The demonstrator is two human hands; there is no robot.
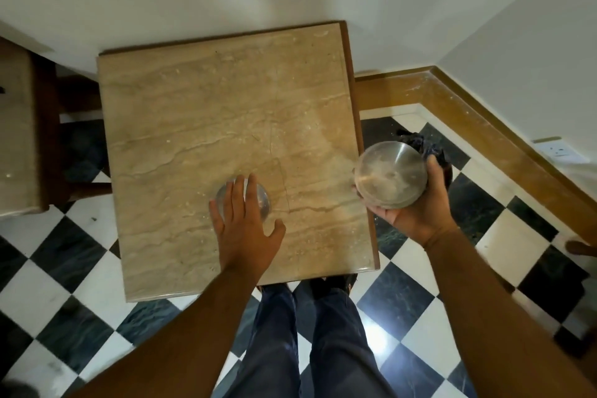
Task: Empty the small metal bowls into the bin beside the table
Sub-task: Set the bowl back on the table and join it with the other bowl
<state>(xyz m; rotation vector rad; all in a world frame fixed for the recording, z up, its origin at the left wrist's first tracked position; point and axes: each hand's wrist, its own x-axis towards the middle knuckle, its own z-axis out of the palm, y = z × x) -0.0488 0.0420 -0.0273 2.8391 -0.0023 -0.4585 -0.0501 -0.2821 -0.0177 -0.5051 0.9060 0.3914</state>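
Observation:
My right hand (416, 207) grips a small metal bowl (389, 176) from below, tilted with its mouth toward me, just past the right edge of the marble-topped table (200, 107). Smears coat the bowl's inside. Behind it, on the floor, stands the bin (431, 147) with a black liner, mostly hidden by the bowl and my hand. My left hand (245, 223) lies spread over a second small metal bowl (262, 200) that sits on the table near the front middle; the fingers rest across its top, and whether they clasp it is unclear.
White walls meet in a corner behind and right of the table, with a wooden skirting (484, 113). A wall socket (557, 149) is at the right. Another marble-topped piece (16, 126) stands at the left. The floor is black-and-white chequered tile; my legs stand at the table's front edge.

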